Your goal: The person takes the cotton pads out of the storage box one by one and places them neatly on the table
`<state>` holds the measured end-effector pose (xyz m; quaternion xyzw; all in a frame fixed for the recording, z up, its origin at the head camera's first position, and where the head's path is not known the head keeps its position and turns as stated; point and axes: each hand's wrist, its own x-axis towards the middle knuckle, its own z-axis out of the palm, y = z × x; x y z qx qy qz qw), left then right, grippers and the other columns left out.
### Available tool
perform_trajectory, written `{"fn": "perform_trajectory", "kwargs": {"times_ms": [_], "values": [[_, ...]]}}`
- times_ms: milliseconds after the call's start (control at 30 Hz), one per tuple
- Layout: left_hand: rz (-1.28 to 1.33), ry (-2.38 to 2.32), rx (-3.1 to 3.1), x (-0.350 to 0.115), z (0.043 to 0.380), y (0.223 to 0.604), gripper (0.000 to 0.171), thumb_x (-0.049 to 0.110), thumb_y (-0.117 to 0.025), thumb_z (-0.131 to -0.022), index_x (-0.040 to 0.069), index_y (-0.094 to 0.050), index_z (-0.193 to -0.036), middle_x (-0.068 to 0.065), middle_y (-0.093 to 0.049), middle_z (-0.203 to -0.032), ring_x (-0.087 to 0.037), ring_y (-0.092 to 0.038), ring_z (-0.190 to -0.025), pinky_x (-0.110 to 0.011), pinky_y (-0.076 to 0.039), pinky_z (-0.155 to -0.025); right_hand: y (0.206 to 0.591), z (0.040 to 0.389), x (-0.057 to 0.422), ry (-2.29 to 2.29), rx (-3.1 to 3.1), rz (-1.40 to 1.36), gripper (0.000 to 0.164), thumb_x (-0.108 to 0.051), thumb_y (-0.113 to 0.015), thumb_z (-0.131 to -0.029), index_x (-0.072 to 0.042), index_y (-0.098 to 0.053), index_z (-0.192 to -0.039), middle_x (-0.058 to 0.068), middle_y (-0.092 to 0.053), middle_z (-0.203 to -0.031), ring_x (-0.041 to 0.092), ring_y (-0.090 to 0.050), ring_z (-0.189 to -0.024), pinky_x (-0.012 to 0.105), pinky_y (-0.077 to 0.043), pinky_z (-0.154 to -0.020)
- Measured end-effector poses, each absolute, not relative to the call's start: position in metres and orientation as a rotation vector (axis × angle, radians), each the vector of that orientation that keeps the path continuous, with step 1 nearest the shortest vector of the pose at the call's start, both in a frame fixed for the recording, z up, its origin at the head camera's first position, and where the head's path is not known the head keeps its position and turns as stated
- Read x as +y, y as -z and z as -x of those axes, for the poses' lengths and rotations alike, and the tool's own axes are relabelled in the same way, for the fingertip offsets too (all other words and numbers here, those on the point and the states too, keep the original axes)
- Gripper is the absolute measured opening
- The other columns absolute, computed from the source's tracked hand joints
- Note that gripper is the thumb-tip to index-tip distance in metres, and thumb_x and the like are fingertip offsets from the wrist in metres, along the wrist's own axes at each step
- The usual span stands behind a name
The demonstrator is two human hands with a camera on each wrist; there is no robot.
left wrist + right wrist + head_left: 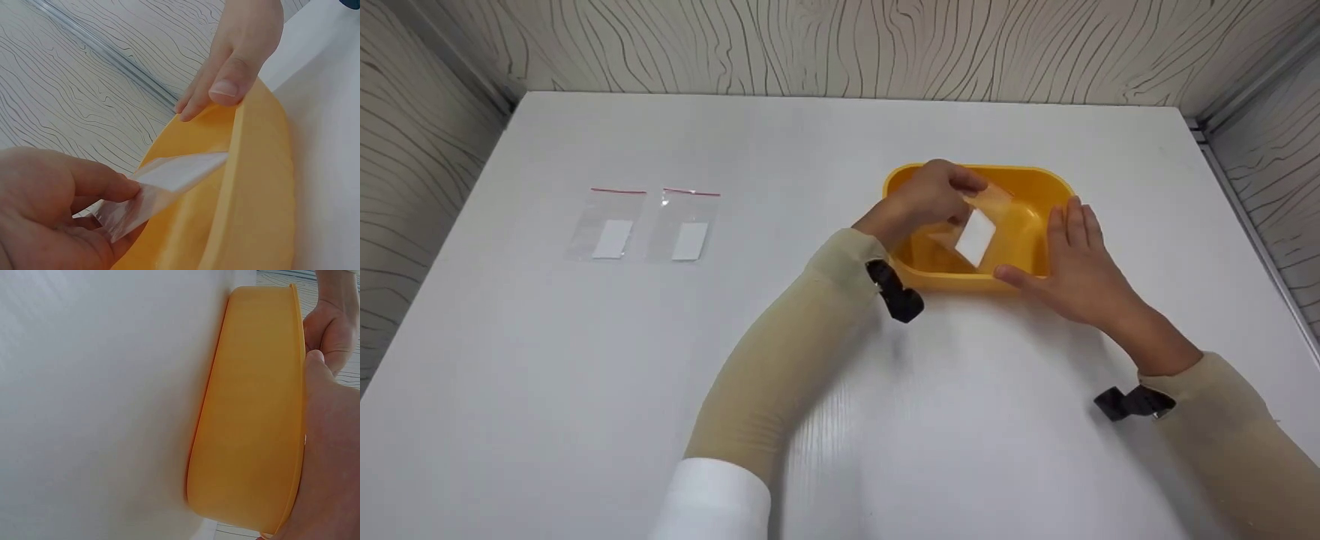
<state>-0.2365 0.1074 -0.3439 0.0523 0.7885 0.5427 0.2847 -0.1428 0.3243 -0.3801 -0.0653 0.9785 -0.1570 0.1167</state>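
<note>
My left hand (924, 196) reaches over the left side of a yellow plastic tub (960, 282). Between thumb and fingers it pinches a clear zip bag (163, 183) with a white card (976, 238) inside; the bag slants down within the tub. My right hand (1086, 277) rests on the tub's right front corner, its fingers straight along the right rim and the thumb on the front rim. The right wrist view shows the tub's outer wall (247, 405), with that hand along its rim.
Two more clear zip bags, a left one (611, 225) and a right one (684, 225), lie side by side on the white table (810, 360). Each has a red seal strip and a white card. Wood-patterned panels (847, 49) stand behind and at both sides.
</note>
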Motion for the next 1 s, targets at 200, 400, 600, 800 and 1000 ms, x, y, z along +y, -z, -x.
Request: {"fn": "perform_trajectory", "kwargs": {"times_ms": [200, 400, 600, 800, 1000], "values": [[-0.133, -1.464, 2.112, 0.105, 0.236, 0.344, 0.043, -0.006, -0.072, -0.090, 0.020, -0.071, -0.124, 0.008, -0.063, -0.114, -0.014, -0.061, -0.098, -0.017, -0.054, -0.084, 0.381, 0.143, 0.324, 0.457, 2.863, 0.189, 0.124, -0.072, -0.055, -0.092, 0.014, 0.009, -0.153, 0.031, 0.026, -0.160, 0.051, 0.022, -0.147, 0.071, -0.008, -0.116], [-0.186, -1.511, 2.090, 0.102, 0.236, 0.345, 0.043, -0.008, -0.070, -0.089, 0.017, -0.071, -0.125, 0.006, -0.064, -0.114, -0.014, -0.061, -0.096, -0.017, -0.055, -0.080, 0.381, 0.142, 0.324, 0.460, 2.878, 0.197, 0.123, -0.071, -0.056, -0.092, 0.015, 0.008, -0.153, 0.032, 0.024, -0.160, 0.052, 0.020, -0.148, 0.070, -0.008, -0.116], [-0.224, -1.547, 2.056, 0.098, 0.237, 0.345, 0.045, -0.008, -0.069, -0.090, 0.016, -0.070, -0.127, 0.006, -0.064, -0.115, -0.015, -0.062, -0.096, -0.018, -0.056, -0.080, 0.380, 0.142, 0.324, 0.467, 2.872, 0.193, 0.123, -0.071, -0.055, -0.092, 0.015, 0.008, -0.153, 0.031, 0.025, -0.160, 0.051, 0.022, -0.147, 0.070, -0.007, -0.117], [-0.212, -1.537, 2.052, 0.093, 0.239, 0.344, 0.044, -0.006, -0.069, -0.091, 0.018, -0.071, -0.128, 0.007, -0.064, -0.115, -0.014, -0.062, -0.098, -0.017, -0.056, -0.080, 0.381, 0.143, 0.324, 0.464, 2.863, 0.176, 0.124, -0.073, -0.055, -0.092, 0.014, 0.009, -0.154, 0.030, 0.026, -0.160, 0.050, 0.022, -0.148, 0.070, -0.007, -0.116], [-0.230, -1.579, 2.004, 0.086, 0.240, 0.343, 0.043, -0.006, -0.066, -0.092, 0.015, -0.069, -0.130, 0.005, -0.064, -0.116, -0.014, -0.063, -0.099, -0.017, -0.056, -0.081, 0.382, 0.144, 0.324, 0.452, 2.860, 0.176, 0.124, -0.073, -0.055, -0.092, 0.014, 0.009, -0.154, 0.031, 0.026, -0.160, 0.050, 0.022, -0.148, 0.070, -0.007, -0.116]]}}
